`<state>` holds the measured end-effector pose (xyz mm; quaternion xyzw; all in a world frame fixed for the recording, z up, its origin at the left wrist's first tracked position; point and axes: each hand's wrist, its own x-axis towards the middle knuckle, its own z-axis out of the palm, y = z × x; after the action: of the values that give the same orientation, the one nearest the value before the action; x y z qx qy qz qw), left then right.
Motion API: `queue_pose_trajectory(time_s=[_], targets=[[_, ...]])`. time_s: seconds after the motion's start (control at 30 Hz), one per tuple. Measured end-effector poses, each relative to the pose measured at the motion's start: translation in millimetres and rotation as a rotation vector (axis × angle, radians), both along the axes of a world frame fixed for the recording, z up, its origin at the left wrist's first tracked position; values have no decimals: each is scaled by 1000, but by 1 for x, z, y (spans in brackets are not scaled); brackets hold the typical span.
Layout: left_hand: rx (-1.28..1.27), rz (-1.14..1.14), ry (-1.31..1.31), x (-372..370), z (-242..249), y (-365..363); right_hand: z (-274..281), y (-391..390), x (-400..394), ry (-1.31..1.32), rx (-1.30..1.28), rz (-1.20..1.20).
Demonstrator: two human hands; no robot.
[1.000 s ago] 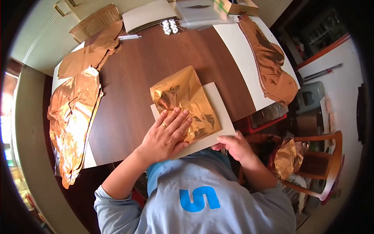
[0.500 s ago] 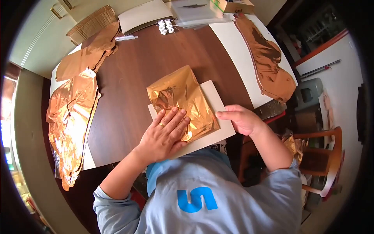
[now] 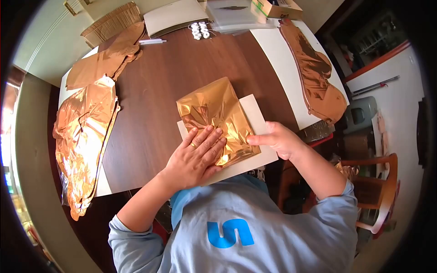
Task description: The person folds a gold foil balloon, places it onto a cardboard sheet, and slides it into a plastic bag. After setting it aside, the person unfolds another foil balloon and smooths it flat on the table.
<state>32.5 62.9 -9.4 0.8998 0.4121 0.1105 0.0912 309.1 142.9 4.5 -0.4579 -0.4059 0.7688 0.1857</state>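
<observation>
A folded gold foil sheet (image 3: 214,98), wrinkled and shiny, lies on a white board (image 3: 256,113) at the table's near edge, close to my body. Flat on the lower part of the foil rests my left hand (image 3: 193,157), fingers stretched out, a ring on one of them. My right hand (image 3: 281,142) grips the board's right edge, its thumb on top and touching the foil's lower right side. The other fingers of that hand are partly hidden beneath the board.
Copper-coloured foil shapes (image 3: 86,132) lie in a stack on the left, and another long foil piece (image 3: 314,68) is on the right. White thread spools (image 3: 200,30), a white pen-like stick (image 3: 153,41) and a cardboard box (image 3: 278,7) sit at the back. A wooden chair (image 3: 387,182) stands right.
My right thumb has shifted left, from the board's edge onto the foil's side. My left hand stays pressed on the foil. The whole view has shifted slightly.
</observation>
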Motion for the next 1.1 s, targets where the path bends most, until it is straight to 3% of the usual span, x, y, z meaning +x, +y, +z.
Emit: queue_pose_trajectory(time_s=[0.23, 0.33, 0.43, 0.6, 0.7, 0.8, 0.9, 1.1], targets=[[-55, -15, -57, -2, 7, 2, 5, -9, 1, -67, 114, 18], [-83, 18, -406, -7, 19, 8, 1, -22, 5, -6, 127, 12], [37, 104, -506, -10, 42, 14, 9, -41, 1, 50, 110, 3], [146, 179, -428, -9, 68, 24, 16, -71, -2, 86, 70, -11], [53, 160, -447, -10, 73, 22, 17, -80, 0, 123, 74, -16], [-288, 303, -562, -9, 82, 14, 17, -86, 3, 155, 87, -13], [107, 252, -504, -14, 86, 11, 27, -89, 4, 115, 102, -25], [232, 203, -344, -9, 106, -12, 27, -93, 7, 158, 123, -21]])
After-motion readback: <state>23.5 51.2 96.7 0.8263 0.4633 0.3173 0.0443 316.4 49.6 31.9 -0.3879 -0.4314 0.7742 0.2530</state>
